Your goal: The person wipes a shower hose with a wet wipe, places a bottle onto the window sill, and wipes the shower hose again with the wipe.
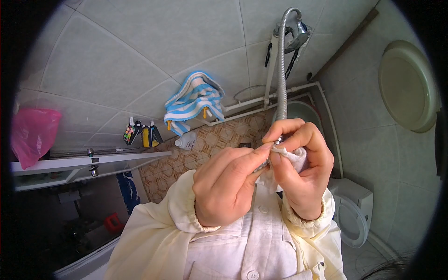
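In front of my chest, my two hands meet at the lower end of a ribbed metal shower hose [281, 93]. My right hand [303, 172] is closed on a crumpled white cloth [298, 158], its fingers and thumb curled around the hose's shiny end. Fingertips of my left hand [228, 182] are pinched together right beside that end, touching the cloth. A small greyish textured piece shows under the left fingers; what it is, I cannot make out. The hose arches down from a chrome wall mixer tap [298, 37].
A blue-and-white striped towel [196, 102] hangs on the tiled wall above a white bottle [186, 141]. Left stand a pink bag [35, 133] and a white cabinet edge [116, 161]. A toilet [352, 219] is at lower right; a round basin [408, 86] hangs right. White pipes [329, 112] line the wall.
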Motion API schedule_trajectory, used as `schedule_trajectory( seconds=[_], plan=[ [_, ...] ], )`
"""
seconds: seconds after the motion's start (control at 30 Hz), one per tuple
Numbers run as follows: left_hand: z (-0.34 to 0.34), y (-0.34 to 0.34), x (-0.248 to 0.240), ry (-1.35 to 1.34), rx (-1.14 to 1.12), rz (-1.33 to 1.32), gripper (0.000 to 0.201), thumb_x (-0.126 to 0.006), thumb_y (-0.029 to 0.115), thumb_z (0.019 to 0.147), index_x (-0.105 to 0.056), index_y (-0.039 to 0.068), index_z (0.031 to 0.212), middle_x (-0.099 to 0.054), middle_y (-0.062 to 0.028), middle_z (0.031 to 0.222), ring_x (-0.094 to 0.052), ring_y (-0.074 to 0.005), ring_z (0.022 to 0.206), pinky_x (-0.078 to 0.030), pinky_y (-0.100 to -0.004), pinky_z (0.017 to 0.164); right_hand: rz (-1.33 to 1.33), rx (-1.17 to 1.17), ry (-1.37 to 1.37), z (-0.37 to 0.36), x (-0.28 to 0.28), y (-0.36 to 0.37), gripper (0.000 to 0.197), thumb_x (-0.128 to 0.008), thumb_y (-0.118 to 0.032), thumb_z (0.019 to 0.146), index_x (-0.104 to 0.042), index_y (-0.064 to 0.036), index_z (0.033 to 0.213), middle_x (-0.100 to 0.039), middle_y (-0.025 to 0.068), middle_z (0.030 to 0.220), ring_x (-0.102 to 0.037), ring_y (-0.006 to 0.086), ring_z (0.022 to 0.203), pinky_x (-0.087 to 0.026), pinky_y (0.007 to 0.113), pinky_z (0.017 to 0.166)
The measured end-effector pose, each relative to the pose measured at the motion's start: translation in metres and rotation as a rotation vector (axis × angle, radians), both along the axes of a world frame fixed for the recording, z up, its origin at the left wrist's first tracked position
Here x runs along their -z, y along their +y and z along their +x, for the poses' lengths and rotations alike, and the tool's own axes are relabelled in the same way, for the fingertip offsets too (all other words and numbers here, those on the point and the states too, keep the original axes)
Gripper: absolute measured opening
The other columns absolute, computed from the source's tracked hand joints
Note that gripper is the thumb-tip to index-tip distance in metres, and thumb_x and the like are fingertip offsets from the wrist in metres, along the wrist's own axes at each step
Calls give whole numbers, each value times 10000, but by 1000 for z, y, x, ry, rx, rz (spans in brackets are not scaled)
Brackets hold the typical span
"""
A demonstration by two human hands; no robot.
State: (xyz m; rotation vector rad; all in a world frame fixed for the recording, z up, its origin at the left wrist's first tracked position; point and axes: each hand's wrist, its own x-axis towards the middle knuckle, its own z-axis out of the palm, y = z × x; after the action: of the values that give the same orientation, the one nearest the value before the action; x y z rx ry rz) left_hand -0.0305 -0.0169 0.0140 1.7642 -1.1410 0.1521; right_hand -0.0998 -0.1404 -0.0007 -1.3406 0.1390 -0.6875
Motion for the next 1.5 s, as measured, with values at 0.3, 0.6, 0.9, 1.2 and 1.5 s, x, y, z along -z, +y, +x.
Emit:
schedule_trajectory(
  seconds=[0.3,0.6,0.9,1.2,1.5],
  plan=[
    [-5,3,-5,186,26,8,307,-689,-59,711,-620,-45,1010,-641,-146,812,-634,-243,662,-493,-293,573,-89,-12,-125,-1,13,-4,155,-639,67,696,-534,10,795,-589,176,979,-567,151,840,-458,246,726],
    [-7,12,-9,350,66,59,283,-649,0,812,-574,-55,1079,-649,-152,868,-645,-187,698,-498,-261,598,-177,14,-185,-1,15,-4,192,-667,68,651,-535,9,779,-599,219,993,-619,248,866,-494,326,774],
    [-12,15,-7,564,55,33,268,-627,27,841,-571,-56,1090,-655,-153,914,-654,-179,769,-508,-252,656,14,-102,-237,-7,17,-6,145,-616,63,742,-514,18,835,-578,234,1065,-595,244,955,-476,338,836],
    [-10,14,-11,358,59,76,268,-640,20,826,-583,-50,1078,-652,-159,880,-658,-205,740,-507,-260,629,-196,-1,-107,-8,2,-1,151,-644,53,708,-542,26,817,-591,204,1013,-586,189,867,-468,291,780],
    [-13,16,-7,495,38,32,267,-646,25,825,-586,-49,1074,-657,-151,882,-654,-175,724,-504,-252,615,-242,18,-94,-8,11,1,143,-636,65,702,-528,22,786,-596,216,1005,-602,197,858,-485,290,752]
  ],
)
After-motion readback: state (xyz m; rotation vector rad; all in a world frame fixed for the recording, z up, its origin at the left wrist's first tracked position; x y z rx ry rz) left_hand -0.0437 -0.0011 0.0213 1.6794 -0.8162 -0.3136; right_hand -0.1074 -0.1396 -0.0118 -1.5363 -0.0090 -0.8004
